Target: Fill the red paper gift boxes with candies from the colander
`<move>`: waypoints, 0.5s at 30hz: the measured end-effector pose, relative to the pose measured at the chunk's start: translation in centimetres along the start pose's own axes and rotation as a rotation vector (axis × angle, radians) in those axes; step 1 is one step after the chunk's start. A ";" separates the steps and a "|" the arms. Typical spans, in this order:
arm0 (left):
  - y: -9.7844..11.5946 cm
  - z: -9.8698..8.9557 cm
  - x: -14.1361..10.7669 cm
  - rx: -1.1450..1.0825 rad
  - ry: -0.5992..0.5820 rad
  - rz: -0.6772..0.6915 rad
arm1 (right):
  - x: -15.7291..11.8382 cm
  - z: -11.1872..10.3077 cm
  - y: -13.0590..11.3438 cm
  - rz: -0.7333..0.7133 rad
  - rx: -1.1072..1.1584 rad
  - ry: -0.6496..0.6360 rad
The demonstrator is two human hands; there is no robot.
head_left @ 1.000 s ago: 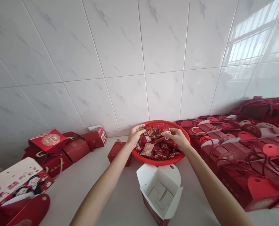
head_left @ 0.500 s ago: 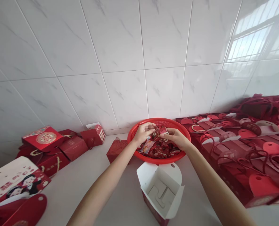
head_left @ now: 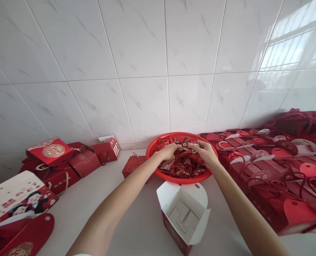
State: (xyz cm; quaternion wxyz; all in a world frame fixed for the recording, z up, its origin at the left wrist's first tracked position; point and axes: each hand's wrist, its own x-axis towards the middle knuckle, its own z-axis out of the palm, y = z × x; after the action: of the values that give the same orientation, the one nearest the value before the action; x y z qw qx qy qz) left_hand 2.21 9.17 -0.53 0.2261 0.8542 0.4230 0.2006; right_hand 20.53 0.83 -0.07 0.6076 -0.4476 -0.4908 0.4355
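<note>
A round red plastic basket [head_left: 184, 181] holds a heap of small red wrapped candies [head_left: 186, 169], some with gold and white print. My left hand [head_left: 169, 152] reaches in from the left, fingers bent together among the wrappers; what they grip, if anything, is hidden. From the right side, my right hand [head_left: 205, 153] closes its thumb and fingers on a red wrapped candy [head_left: 187, 143] near the top of the heap. Just in front of the basket stands an open box [head_left: 186, 218], white inside and red outside, its flaps spread and nothing inside.
Many red gift boxes [head_left: 270, 167] with cord handles fill the right side. A small red box [head_left: 132, 165] stands left of the basket. More red boxes [head_left: 83, 161] and a printed white-and-red box [head_left: 16, 199] lie at the left. A tiled wall [head_left: 144, 99] rises behind.
My left hand has moved slightly right and lower into the candies, its fingers now more hidden. My right hand stays at the basket's right side, shifting among the wrappers. The view has shifted slightly.
</note>
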 end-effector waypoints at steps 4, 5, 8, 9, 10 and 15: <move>-0.2 0.3 1.3 0.049 -0.051 0.015 | 0.1 -0.2 0.3 -0.035 -0.080 0.021; -0.3 0.4 1.5 0.056 -0.040 0.015 | 0.2 -0.2 0.3 -0.040 -0.093 0.019; -0.7 0.4 1.6 0.070 -0.013 0.003 | 0.2 -0.3 0.4 -0.049 -0.111 -0.005; -0.8 0.3 1.5 0.074 -0.016 -0.003 | 0.2 -0.3 0.3 -0.047 -0.108 -0.017; -0.9 0.3 1.4 0.078 -0.025 -0.008 | 0.1 -0.3 0.3 -0.045 -0.099 -0.024; -0.8 0.3 1.0 0.081 -0.041 -0.018 | -0.1 -0.2 0.0 -0.021 -0.043 -0.037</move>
State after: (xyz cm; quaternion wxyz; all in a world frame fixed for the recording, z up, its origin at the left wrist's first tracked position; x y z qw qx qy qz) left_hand 2.39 10.31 -1.05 0.2017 0.8627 0.4338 0.1637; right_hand 20.69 0.75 -0.14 0.5932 -0.4471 -0.5158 0.4268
